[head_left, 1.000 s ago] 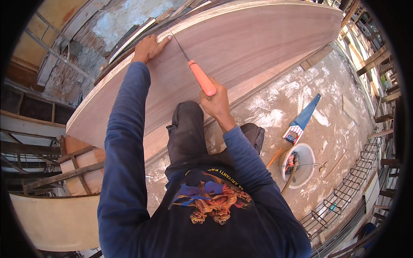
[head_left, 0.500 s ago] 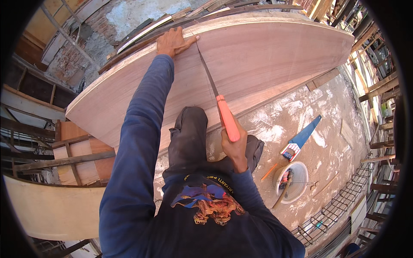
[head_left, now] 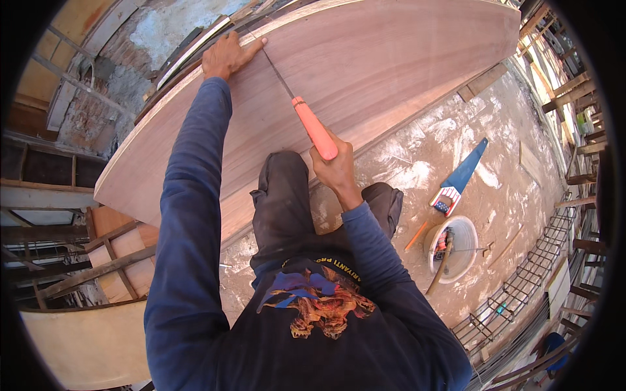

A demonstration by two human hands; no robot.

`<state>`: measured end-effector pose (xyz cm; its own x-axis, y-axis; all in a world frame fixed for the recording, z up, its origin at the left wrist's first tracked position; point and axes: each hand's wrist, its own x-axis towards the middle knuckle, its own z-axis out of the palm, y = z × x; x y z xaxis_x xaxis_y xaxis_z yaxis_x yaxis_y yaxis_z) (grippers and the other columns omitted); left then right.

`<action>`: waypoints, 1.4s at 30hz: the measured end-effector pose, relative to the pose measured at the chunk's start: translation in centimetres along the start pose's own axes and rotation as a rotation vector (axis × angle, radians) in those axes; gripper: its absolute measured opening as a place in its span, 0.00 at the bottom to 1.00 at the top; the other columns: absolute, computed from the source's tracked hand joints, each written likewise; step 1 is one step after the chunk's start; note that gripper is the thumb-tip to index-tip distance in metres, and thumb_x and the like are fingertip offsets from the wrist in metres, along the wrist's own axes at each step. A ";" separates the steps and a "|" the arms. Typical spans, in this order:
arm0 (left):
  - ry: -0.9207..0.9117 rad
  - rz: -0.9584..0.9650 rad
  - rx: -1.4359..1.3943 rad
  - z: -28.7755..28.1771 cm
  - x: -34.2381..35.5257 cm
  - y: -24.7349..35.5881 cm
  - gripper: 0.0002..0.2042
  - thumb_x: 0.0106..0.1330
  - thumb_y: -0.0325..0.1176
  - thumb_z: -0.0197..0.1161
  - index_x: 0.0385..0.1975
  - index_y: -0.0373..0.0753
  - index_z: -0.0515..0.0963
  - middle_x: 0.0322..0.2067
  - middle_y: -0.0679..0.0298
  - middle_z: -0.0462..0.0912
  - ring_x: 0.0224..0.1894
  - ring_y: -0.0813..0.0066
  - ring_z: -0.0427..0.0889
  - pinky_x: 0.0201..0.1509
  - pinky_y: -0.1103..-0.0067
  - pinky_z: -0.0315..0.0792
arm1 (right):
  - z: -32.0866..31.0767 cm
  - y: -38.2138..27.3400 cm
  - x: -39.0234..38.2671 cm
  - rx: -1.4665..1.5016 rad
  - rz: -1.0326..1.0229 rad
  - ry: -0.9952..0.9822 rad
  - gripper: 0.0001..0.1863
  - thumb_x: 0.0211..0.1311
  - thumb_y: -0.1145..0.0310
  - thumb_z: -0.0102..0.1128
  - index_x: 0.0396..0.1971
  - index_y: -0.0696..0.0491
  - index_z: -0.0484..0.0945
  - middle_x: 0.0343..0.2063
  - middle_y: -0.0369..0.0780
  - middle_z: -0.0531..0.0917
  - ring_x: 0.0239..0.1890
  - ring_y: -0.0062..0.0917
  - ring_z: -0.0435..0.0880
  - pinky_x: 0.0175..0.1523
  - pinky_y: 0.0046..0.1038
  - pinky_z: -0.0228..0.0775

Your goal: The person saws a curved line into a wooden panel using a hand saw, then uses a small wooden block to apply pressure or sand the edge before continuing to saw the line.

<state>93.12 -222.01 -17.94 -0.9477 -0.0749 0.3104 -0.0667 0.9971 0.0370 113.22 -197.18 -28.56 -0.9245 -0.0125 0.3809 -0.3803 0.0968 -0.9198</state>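
Observation:
A large curved-edge wooden panel (head_left: 378,72) with a pinkish-brown face lies slanted across my lap and the ground. My left hand (head_left: 225,55) grips its far edge, fingers curled over the rim and thumb stretched beside the blade. In my right hand (head_left: 336,166) is the orange handle of a hand saw (head_left: 314,129). Its thin blade runs away from me and meets the panel's edge just right of my left thumb. The blade's tip is hidden past that edge.
Right of my knees, a second saw (head_left: 463,169) with a blue blade lies on the dusty floor. Below it are an orange pencil-like stick (head_left: 416,236) and a white bucket (head_left: 471,267) of tools. A steel rebar cage (head_left: 521,287) and stacked timber line the right side.
My right hand has pushed the saw forward, so its handle is closer to my left hand. The left hand keeps its grip on the panel. The whole view has shifted slightly.

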 end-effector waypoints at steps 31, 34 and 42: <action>0.067 -0.038 0.014 -0.4 -0.7 0.4 0.48 0.49 0.79 0.54 0.50 0.34 0.81 0.44 0.51 0.84 0.46 0.56 0.86 0.43 0.63 0.80 | 2.1 1.0 3.9 -0.093 0.073 -0.032 0.17 0.56 0.78 0.58 0.46 0.63 0.80 0.25 0.45 0.83 0.26 0.24 0.79 0.35 0.27 0.73; 0.013 -0.046 0.027 -0.4 0.0 0.0 0.48 0.50 0.80 0.52 0.50 0.35 0.81 0.45 0.51 0.84 0.47 0.56 0.86 0.45 0.64 0.80 | -0.2 -0.1 -0.8 -0.069 0.119 -0.064 0.18 0.56 0.78 0.58 0.48 0.63 0.80 0.27 0.46 0.83 0.27 0.24 0.82 0.36 0.27 0.74; -0.053 -0.104 -0.015 0.9 0.6 -0.4 0.48 0.55 0.79 0.47 0.51 0.33 0.79 0.48 0.49 0.82 0.50 0.55 0.84 0.51 0.61 0.78 | -3.3 -5.0 -2.4 -0.148 0.135 -0.027 0.20 0.56 0.80 0.57 0.51 0.61 0.79 0.31 0.48 0.85 0.33 0.29 0.87 0.38 0.28 0.75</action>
<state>92.26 -222.44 -18.65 -0.9511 -0.1770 0.2533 -0.1615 0.9836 0.0808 117.37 -194.31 -24.57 -0.9678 -0.0157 0.2511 -0.2473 0.2444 -0.9376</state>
